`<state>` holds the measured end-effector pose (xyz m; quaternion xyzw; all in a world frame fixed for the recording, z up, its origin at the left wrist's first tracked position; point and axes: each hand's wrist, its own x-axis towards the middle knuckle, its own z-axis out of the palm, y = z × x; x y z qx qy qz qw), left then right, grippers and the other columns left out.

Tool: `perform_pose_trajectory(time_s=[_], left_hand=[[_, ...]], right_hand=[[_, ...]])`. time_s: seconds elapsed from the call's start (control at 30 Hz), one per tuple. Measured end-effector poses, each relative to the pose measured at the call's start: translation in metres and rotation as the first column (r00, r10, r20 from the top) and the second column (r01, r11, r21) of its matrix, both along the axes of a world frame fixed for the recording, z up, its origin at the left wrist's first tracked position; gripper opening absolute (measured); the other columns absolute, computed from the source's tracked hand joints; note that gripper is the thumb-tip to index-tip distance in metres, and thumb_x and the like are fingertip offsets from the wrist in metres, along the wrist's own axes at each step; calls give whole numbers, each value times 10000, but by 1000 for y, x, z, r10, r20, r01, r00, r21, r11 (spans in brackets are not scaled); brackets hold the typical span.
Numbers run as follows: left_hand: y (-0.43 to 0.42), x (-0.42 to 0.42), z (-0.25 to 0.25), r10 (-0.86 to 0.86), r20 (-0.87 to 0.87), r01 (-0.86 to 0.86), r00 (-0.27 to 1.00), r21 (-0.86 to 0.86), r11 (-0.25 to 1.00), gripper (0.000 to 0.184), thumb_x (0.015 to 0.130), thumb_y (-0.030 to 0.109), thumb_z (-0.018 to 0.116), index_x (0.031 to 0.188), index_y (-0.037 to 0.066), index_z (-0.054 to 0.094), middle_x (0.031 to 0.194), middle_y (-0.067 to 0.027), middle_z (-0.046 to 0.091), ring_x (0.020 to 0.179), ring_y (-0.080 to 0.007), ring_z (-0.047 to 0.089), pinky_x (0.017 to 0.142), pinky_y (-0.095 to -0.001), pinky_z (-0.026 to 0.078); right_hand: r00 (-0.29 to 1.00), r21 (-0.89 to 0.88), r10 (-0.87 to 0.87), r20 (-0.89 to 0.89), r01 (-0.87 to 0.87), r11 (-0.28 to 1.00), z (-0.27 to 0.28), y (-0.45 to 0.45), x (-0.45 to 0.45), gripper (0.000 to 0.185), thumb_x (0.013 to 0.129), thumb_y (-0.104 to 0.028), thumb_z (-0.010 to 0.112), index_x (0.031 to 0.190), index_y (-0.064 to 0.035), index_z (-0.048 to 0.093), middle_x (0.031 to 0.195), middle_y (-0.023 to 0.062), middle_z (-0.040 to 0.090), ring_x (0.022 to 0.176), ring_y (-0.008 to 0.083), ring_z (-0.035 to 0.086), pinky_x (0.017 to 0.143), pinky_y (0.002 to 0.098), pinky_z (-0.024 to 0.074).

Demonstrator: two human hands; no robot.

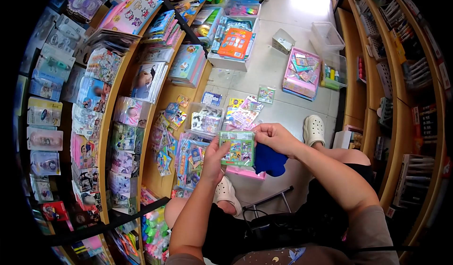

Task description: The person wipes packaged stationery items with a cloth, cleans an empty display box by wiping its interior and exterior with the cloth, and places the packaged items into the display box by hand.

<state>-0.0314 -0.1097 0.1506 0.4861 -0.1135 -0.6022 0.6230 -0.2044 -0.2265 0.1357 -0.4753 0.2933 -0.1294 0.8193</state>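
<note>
Head camera, single view: looks from above the wearer's lap (288, 222) at six o'clock, forward and down; left hand (213, 163) and right hand (277, 138) near, central; floor (272, 21) reaching toward twelve.

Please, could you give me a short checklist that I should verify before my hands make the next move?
1. Left hand holds the flat, rectangular, green-edged plastic packet with cartoon pictures: ok.
2. Right hand at the packet's upper right corner: ok, fingertips there.
3. Packet's printed face turned up toward you: ok.
4. Soft dark-blue cloth not touching the packet: cannot tell; it hangs close beside its right edge.
5. Pale tiled floor ahead free of loose packets: not ok, a small rectangular green-edged one lies there.
</note>
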Motion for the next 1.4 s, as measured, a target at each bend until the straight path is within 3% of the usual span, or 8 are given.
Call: perform_pose_trajectory(time_s=[0.27, 0.5, 0.57, 0.63, 0.77, 0.87, 1.27, 1.4], left_hand=[[-3, 2, 8, -36, 127, 42, 991, -46, 998, 412, 806, -8, 584, 1192, 16, 441, 1055, -89, 590, 945, -156, 585, 831, -288, 470], [-6, 1, -5, 30, 538, 26, 842, -97, 995, 352, 853, 110, 562, 1177, 42, 443, 1068, -58, 559, 963, -163, 547, 835, -330, 452], [-5, 6, -18, 82, 564, -111, 822, 17, 994, 311, 888, 190, 526, 1156, 54, 446, 1062, -53, 551, 936, -167, 543, 788, -332, 460], [0, 11, -15, 82, 299, -96, 951, 32, 995, 290, 908, 247, 486, 1129, 63, 445, 1033, -55, 561, 890, -170, 551, 739, -321, 457], [-1, 9, 0, -8, -169, 21, 986, 74, 997, 255, 907, 242, 513, 1072, 65, 433, 981, -93, 568, 834, -178, 576, 649, -354, 491], [-3, 5, -5, 1, -65, 7, 998, 131, 991, 272, 898, 190, 519, 1109, 64, 404, 981, -98, 584, 824, -175, 594, 627, -334, 507], [-2, 7, -7, 18, 233, -38, 972, 83, 996, 304, 834, -26, 506, 1114, 0, 391, 1056, -121, 570, 908, -201, 610, 750, -343, 549], [2, 14, -9, 15, 206, -36, 978, 96, 995, 339, 827, -16, 521, 1134, 5, 379, 1071, -108, 545, 939, -184, 582, 799, -343, 530]], right_hand=[[968, -50, 251, 7, -250, 967, -6, 11, -3, 156, 806, -105, 669, 945, -56, 617, 793, -36, 606, 738, 23, 523, 716, 189, 417], [996, -456, -40, -78, 0, 890, -9, 13, -3, 184, 753, -133, 691, 914, -59, 637, 623, -8, 554, 586, 92, 525, 541, 246, 410], [958, -727, -225, -179, 25, 686, 0, 13, -5, 185, 729, -145, 692, 891, -73, 637, 642, 30, 572, 601, 173, 562, 551, 282, 433], [912, -905, -372, -176, -1, 425, 4, 14, -8, 179, 694, -151, 682, 859, -105, 631, 704, 70, 586, 641, 266, 583, 560, 333, 450], [918, -998, -395, -45, -22, 64, 0, 10, -9, 211, 661, -113, 671, 863, -145, 619, 718, 27, 515, 623, 207, 551, 514, 340, 412], [919, -1000, -393, -19, -20, 2, 8, 13, -8, 224, 654, -86, 684, 869, -133, 638, 768, 35, 545, 631, 206, 564, 512, 317, 420], [783, -688, -494, -379, 119, 715, -29, -1, -13, 281, 732, -253, 690, 874, -42, 570, 735, 90, 567, 660, 243, 560, 595, 345, 440], [778, -645, -479, -406, 127, 753, -29, -3, -11, 282, 740, -263, 683, 848, -27, 574, 696, 87, 563, 650, 220, 554, 593, 335, 435]])
